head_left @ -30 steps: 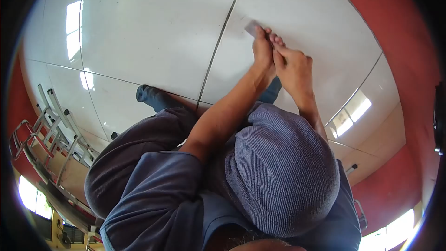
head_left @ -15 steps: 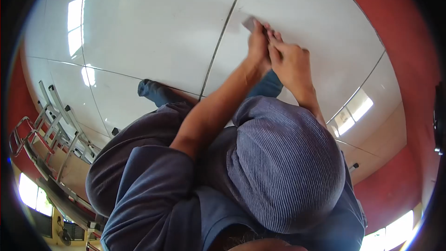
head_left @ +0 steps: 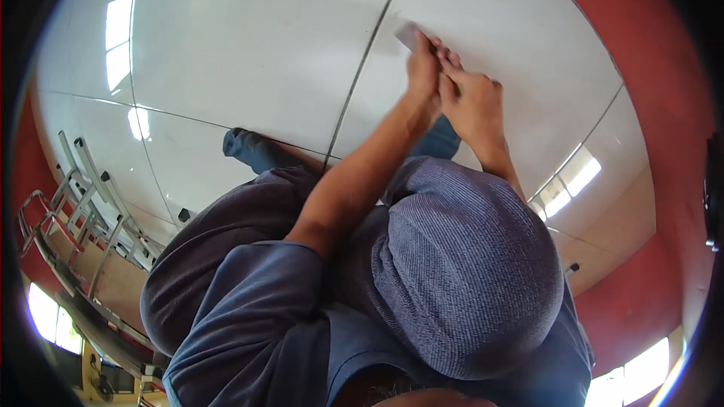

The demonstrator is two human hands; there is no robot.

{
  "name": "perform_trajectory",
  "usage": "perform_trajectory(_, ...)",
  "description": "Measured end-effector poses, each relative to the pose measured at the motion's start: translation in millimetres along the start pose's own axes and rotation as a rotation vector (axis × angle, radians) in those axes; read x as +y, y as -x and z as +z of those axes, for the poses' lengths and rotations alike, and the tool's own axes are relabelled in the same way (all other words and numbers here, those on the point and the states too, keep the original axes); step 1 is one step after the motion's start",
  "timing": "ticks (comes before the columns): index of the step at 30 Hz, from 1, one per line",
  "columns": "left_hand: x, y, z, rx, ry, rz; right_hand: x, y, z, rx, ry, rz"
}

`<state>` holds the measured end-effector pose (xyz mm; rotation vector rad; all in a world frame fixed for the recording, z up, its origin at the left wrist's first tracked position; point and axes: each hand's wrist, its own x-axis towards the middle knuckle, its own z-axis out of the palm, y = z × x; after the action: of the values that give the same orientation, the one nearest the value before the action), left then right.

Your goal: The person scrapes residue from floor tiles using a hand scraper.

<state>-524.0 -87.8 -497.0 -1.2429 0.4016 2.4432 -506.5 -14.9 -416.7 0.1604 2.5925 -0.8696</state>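
Note:
A flat scraper-like blade (head_left: pixel 407 35) touches or lies very near the white tiled floor (head_left: pixel 249 38), right of a dark tile joint. My left hand (head_left: pixel 423 71) is closed on the tool close behind the blade. Against it, my right hand (head_left: pixel 473 102) is closed round the rear part of the same tool, whose handle is mostly hidden by my fingers. Both hands touch each other in front of my bent knee (head_left: pixel 475 264).
Metal-framed furniture (head_left: pixel 98 196) stands at the left. A red wall (head_left: pixel 641 45) borders the floor at the right. My foot (head_left: pixel 249 148) rests on the tiles left of my forearm. Small dark furniture feet show at the right.
The blade and both hands have shifted very slightly in view, still held together. The whole view has moved a little; my grip looks the same.

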Motion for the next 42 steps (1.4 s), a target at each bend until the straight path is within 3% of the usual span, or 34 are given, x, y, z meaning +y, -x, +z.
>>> perform_trajectory(5, -8.3, 19.3, -19.3, 0.158, -0.012, -0.173, 3.2, 26.5, 3.7, 0.012, -0.021, -0.105)
perform_trajectory(10, -0.7, 1.1, -13.3, 0.042, 0.064, -0.113, -18.8, 5.2, -7.9, -0.075, 0.111, 0.01)
perform_trajectory(13, -7.5, 0.7, -21.8, 0.039, 0.106, -0.182, -21.1, 14.5, -4.9, -0.065, 0.084, 0.041)
perform_trajectory(17, 2.7, -12.7, -14.3, -0.045, 0.118, -0.102, -23.8, 5.4, -3.9, -0.024, 0.144, 0.01)
perform_trajectory(21, -7.9, 8.2, -15.9, 0.121, 0.078, -0.21, -18.5, 12.8, -2.7, -0.039, 0.12, -0.019)
perform_trajectory(26, 26.8, -6.4, 6.2, -0.006, -0.092, -0.023, -28.4, -16.4, -1.1, -0.081, 0.148, 0.005)
perform_trajectory(29, 9.4, -5.6, -20.8, 0.02, -0.036, -0.139, -18.0, 3.9, 2.9, -0.049, 0.093, -0.047)
perform_trajectory(30, 6.7, -4.5, -15.7, 0.071, -0.096, -0.123, -18.8, 4.0, 2.4, -0.014, 0.058, -0.03)
perform_trajectory(33, 16.9, -52.5, 2.9, -0.051, -0.354, 0.025, -21.3, -29.6, 0.8, 0.154, 0.103, -0.036)
perform_trajectory(34, 33.3, -54.8, 24.9, -0.065, -0.351, 0.012, -26.4, -46.4, -2.6, 0.114, 0.118, 0.02)
perform_trajectory(35, 42.2, -54.9, 40.4, -0.066, -0.202, -0.072, -29.8, -52.3, -5.2, 0.139, 0.048, 0.044)
perform_trajectory(39, 30.9, -41.4, 21.0, 0.004, -0.192, -0.265, -19.4, -34.1, 10.0, 0.258, 0.063, -0.102)
perform_trajectory(42, 46.5, -77.4, 36.8, -0.074, -0.378, -0.121, -18.9, -61.3, 13.5, 0.311, 0.073, -0.104)
